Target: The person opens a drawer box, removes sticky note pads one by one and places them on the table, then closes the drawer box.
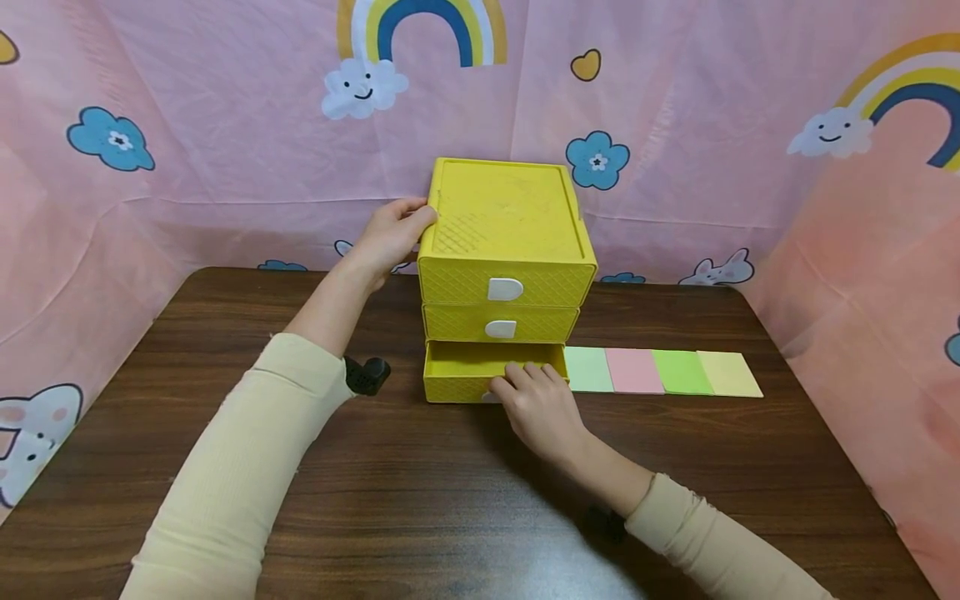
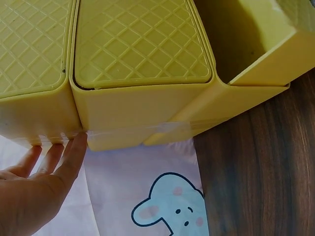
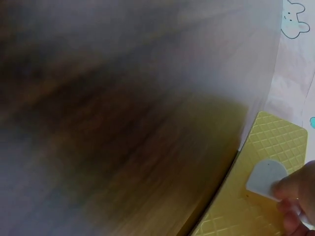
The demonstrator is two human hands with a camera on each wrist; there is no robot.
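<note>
A yellow drawer unit [image 1: 510, 212] with three stacked drawers stands toward the back of the table. Its bottom drawer [image 1: 452, 389] is pulled out; the upper two are closed. My left hand [image 1: 392, 237] rests on the unit's left side, thumb near the top edge. In the left wrist view the extended fingers [image 2: 71, 160] touch the yellow side wall. My right hand [image 1: 545, 414] is at the front of the bottom drawer, its curled fingers covering part of the opening. In the right wrist view, thumb and fingers pinch the white drawer handle [image 3: 267, 178].
On the table [image 1: 375, 508], right of the unit, lies a row of square paper pads: mint [image 1: 588, 370], pink [image 1: 633, 372], green [image 1: 682, 372] and pale yellow [image 1: 730, 374]. A pink patterned cloth [image 1: 262, 158] hangs behind and at both sides.
</note>
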